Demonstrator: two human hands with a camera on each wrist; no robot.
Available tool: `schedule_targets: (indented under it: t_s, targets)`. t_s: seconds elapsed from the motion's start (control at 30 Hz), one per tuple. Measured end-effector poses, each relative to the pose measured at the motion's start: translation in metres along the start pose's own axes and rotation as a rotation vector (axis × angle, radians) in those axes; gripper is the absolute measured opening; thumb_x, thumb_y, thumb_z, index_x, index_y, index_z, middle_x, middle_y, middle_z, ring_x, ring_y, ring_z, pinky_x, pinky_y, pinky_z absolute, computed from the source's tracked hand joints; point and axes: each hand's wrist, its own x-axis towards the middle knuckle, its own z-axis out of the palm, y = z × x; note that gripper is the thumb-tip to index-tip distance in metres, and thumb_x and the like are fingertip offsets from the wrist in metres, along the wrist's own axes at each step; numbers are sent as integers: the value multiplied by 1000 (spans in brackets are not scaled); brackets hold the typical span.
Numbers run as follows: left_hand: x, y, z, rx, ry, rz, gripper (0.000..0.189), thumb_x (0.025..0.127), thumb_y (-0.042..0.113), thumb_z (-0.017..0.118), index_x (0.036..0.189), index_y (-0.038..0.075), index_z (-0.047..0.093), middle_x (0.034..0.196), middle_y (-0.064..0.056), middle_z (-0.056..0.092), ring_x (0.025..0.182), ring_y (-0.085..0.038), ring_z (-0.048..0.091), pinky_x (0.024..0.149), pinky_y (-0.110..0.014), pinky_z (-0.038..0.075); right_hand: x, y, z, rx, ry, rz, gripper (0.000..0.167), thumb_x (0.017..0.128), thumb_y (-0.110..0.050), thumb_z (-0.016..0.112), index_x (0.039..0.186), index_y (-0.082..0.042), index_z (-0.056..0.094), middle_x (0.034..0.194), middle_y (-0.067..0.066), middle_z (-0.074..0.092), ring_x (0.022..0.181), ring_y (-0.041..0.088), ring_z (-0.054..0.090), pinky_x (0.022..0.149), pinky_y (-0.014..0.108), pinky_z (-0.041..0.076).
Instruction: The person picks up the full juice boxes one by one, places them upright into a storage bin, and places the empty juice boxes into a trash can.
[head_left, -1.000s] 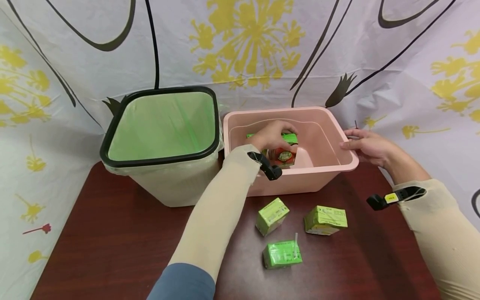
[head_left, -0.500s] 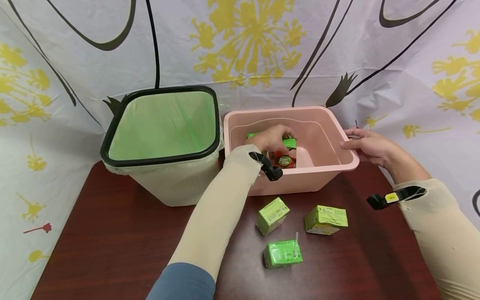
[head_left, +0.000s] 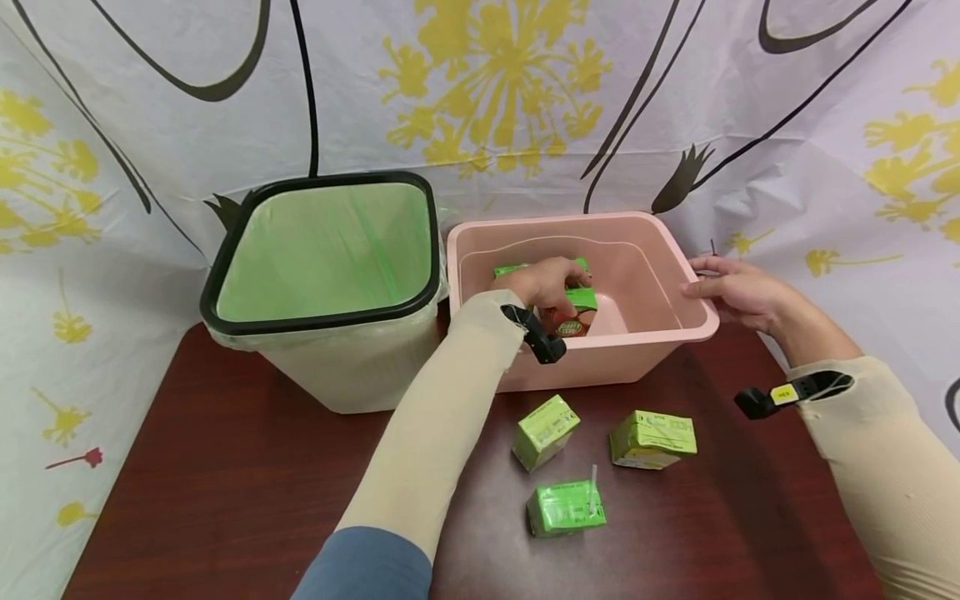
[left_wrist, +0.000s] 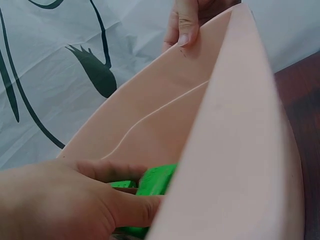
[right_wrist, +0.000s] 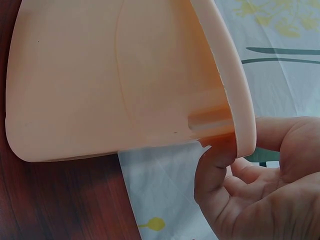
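My left hand (head_left: 546,282) reaches down into the pink plastic bin (head_left: 660,337). Its thumb and fingers pinch a juice box (head_left: 581,297) with a green top and a red front, close to the bin's near wall. In the left wrist view, the thumb lies across that box's green top (left_wrist: 157,180), and the near wall hides the lower part. Other green-topped cartons (head_left: 510,269) sit beside and behind the hand, mostly covered by it. At the bin's right end, my right hand (head_left: 738,293) grips the rim, fingers curled under it in the right wrist view.
Left of the pink bin stands a tall bin (head_left: 322,367) with a black rim and a greenish liner. In front on the dark red table (head_left: 225,467) are three small cartons: one light green (head_left: 545,432), one yellow-green (head_left: 652,440), one bright green (head_left: 566,507) with a straw.
The left hand and the red-fronted juice box have shifted slightly down and toward the near wall. Another green carton top now shows behind it. The right hand stays on the rim.
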Motion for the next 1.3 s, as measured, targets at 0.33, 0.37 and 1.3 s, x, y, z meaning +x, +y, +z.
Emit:
schedule_targets:
  t_s: [0.33,0.37,1.3]
  targets:
    - [1,-2,0,-32,32,-3,57,91,1,75,145,5,56,139,-13,61,122,-21,58,88,-22,53,1,0,0,6,1,-2,23,101,6,53,111,-14,57,92,3,72,80,16,73,66,31,61]
    - [1,-3,0,-31,35,4,57,91,0,75,145,4,56,138,-14,61,123,-21,58,90,-23,53,1,-1,0,7,1,-2,23,101,6,53,112,-14,57,92,3,72,80,16,73,66,31,61]
    - [-22,56,-29,261,-35,11,45,105,17,52,149,15,51,152,2,50,131,-10,51,90,-17,43,1,-1,-1,-4,-21,5,23,102,4,54,117,-12,51,95,1,71,83,17,73,69,32,61]
